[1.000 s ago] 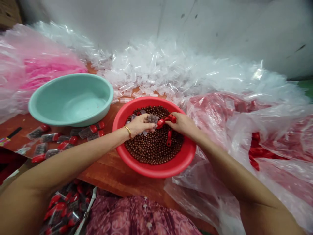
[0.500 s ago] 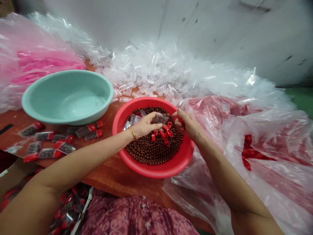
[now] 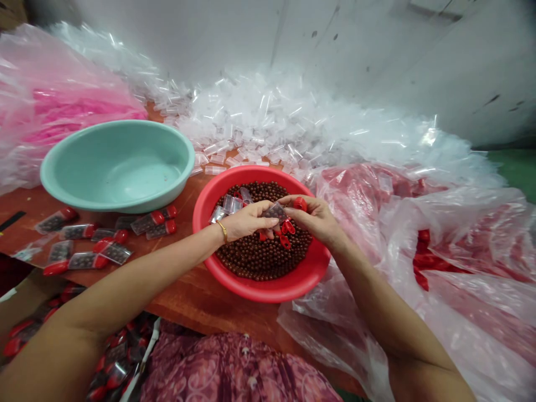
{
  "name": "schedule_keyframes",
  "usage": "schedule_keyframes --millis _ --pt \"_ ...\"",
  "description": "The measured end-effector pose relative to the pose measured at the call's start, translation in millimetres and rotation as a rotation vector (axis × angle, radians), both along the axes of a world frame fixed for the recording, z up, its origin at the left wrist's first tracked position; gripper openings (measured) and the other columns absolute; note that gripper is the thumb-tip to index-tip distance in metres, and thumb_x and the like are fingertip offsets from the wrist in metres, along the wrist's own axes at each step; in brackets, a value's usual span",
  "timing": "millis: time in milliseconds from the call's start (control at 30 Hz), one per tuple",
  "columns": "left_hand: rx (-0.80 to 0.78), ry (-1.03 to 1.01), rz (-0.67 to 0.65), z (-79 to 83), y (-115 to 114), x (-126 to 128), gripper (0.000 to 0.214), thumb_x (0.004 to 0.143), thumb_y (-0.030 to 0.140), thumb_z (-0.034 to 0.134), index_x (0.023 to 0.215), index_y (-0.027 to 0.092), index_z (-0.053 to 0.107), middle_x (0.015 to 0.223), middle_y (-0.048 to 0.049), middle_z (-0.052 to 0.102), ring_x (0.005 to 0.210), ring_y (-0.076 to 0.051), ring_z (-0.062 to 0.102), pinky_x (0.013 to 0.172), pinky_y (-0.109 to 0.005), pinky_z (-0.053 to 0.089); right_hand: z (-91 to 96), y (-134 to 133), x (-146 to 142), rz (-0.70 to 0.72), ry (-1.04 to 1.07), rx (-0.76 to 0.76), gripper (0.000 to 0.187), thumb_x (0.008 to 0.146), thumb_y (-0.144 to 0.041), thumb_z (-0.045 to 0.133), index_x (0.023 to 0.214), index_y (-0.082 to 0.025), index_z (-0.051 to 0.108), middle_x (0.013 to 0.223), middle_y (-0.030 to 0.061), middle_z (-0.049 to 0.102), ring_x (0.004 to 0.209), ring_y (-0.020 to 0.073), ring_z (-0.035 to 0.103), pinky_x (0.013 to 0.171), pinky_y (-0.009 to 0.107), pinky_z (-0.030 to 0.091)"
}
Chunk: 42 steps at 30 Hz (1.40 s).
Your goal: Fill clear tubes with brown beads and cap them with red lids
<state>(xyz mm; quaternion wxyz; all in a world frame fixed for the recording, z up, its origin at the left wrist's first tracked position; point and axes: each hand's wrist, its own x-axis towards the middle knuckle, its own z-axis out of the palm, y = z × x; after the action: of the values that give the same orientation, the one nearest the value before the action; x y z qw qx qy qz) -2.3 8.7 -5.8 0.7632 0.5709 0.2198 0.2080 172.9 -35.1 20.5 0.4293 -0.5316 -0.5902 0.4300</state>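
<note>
A small clear case (image 3: 275,211), dark with balls, is grasped between thumb and fingers of the left hand (image 3: 247,219), above the bowl's contents. Its long axis appears to be laid roughly crosswise, the exposed end pointed toward the right hand (image 3: 316,216); the other end is covered by fingers. By the right hand a red cap (image 3: 300,204) is pinched, just right of the case; cap and case are seen apart, and which way the cap's opening is turned cannot be told. Contact between the right fingertips and the case cannot be made out. A gold bracelet (image 3: 223,230) is worn on the left wrist. Just below the grip, loose red caps (image 3: 285,240) are scattered on brown balls (image 3: 255,259); left of it, beyond the left fingers, unfilled-looking cases (image 3: 231,204) are bunched. All are contained in a red bowl (image 3: 268,293), set on a red-brown table (image 3: 184,298). Farther left, a pale green basin (image 3: 125,178) is placed, with capped cases (image 3: 113,251) strewn nearer the person, their long axes turned various ways. Beyond the grip, clear cases are heaped in a large pile (image 3: 272,117). To the right, red contents are enclosed by clear plastic bags (image 3: 402,223).
</note>
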Motion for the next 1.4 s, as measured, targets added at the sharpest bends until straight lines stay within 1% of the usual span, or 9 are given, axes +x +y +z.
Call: schedule_keyframes --millis 200,367,500,667,767,867,1033,1233,1400 --pt "-0.020 -0.060 0.013 0.2 -0.5 1.3 0.023 0.077 0.024 0.066 0.089 0.013 0.051 0.074 0.0018 0.061 0.056 -0.006 0.059 0.057 -0.020 0.046 -4.3 -8.2 -4.0 -0.133 -0.020 0.085 0.018 0.066 -0.035 0.069 0.067 -0.019 0.061 0.058 -0.0036 0.055 0.053 0.0083 0.047 0.053 0.023 0.041" --pt "-0.003 -0.052 0.049 1.9 -0.2 1.1 0.018 0.079 0.020 0.063 0.090 0.013 0.051 0.074 0.0022 0.061 0.056 -0.005 0.058 0.056 -0.018 0.045 -7.6 -12.0 4.9 -0.109 0.261 -0.248 0.031 0.064 -0.047 0.064 0.075 -0.020 0.053 0.052 -0.0085 0.041 0.037 0.0039 0.028 0.035 0.019 0.016" --pt "0.032 -0.020 0.094 3.1 -0.6 2.2 0.012 0.081 0.015 0.059 0.087 0.013 0.050 0.071 0.0034 0.059 0.054 -0.003 0.056 0.054 -0.017 0.044 -6.0 -16.2 6.7 -0.193 0.298 -0.365 0.037 0.062 -0.048 0.061 0.085 -0.021 0.052 0.062 -0.0064 0.050 0.040 0.0047 0.034 0.032 0.017 0.018" --pt "-0.003 0.063 0.061 10.0 -9.1 8.0 0.010 0.083 0.011 0.051 0.093 0.013 0.050 0.075 0.0022 0.061 0.052 -0.003 0.056 0.053 -0.017 0.044 -4.3 -20.0 8.1 -0.118 0.034 -0.189 0.034 0.071 -0.042 0.064 0.094 -0.021 0.053 0.070 -0.0039 0.059 0.047 0.0077 0.048 0.041 0.021 0.040" --pt "-0.052 0.117 0.045 15.2 -14.7 11.8 0.007 0.084 0.011 0.049 0.091 0.014 0.048 0.077 0.0013 0.063 0.050 -0.003 0.055 0.048 -0.016 0.039 -8.9 -17.3 14.7 -0.144 -0.195 0.095 0.026 0.077 -0.035 0.060 0.097 -0.020 0.058 0.084 0.0019 0.067 0.069 0.0136 0.063 0.063 0.027 0.052" --pt "-0.071 0.144 0.075 17.6 -18.1 15.4 0.007 0.083 0.009 0.049 0.087 0.014 0.046 0.074 0.0028 0.062 0.047 -0.002 0.052 0.047 -0.016 0.037 -15.4 -16.5 17.7 -0.195 -0.557 0.340 0.031 0.081 -0.023 0.053 0.111 -0.020 0.061 0.103 0.0071 0.070 0.092 0.0203 0.066 0.082 0.035 0.053" --pt "-0.048 0.161 0.132 13.9 -20.3 18.1 0.008 0.083 0.009 0.048 0.082 0.016 0.043 0.064 0.0058 0.054 0.047 -0.004 0.051 0.050 -0.018 0.040 -24.8 -22.5 3.5 -0.217 -1.022 0.541 0.040 0.085 -0.012 0.043 0.121 -0.018 0.057 0.102 0.0101 0.071 0.085 0.0208 0.067 0.077 0.034 0.054" --pt "-0.039 0.116 0.138 9.4 -19.7 14.0 0.006 0.085 0.013 0.048 0.082 0.016 0.043 0.062 0.0065 0.051 0.047 -0.004 0.050 0.050 -0.018 0.040 -24.4 -24.4 -8.2 -0.196 -0.996 0.709 0.040 0.087 -0.010 0.040 0.123 -0.018 0.054 0.097 0.0080 0.071 0.079 0.0176 0.065 0.077 0.031 0.054" --pt "0.095 0.146 0.182 8.4 -22.8 13.7 0.011 0.084 0.019 0.052 0.080 0.017 0.042 0.058 0.0080 0.048 0.044 -0.004 0.045 0.046 -0.017 0.036 -19.4 -31.9 -7.3 -0.206 -0.872 0.707 0.038 0.087 -0.009 0.043 0.120 -0.020 0.057 0.091 0.0052 0.072 0.073 0.0149 0.066 0.072 0.027 0.055"
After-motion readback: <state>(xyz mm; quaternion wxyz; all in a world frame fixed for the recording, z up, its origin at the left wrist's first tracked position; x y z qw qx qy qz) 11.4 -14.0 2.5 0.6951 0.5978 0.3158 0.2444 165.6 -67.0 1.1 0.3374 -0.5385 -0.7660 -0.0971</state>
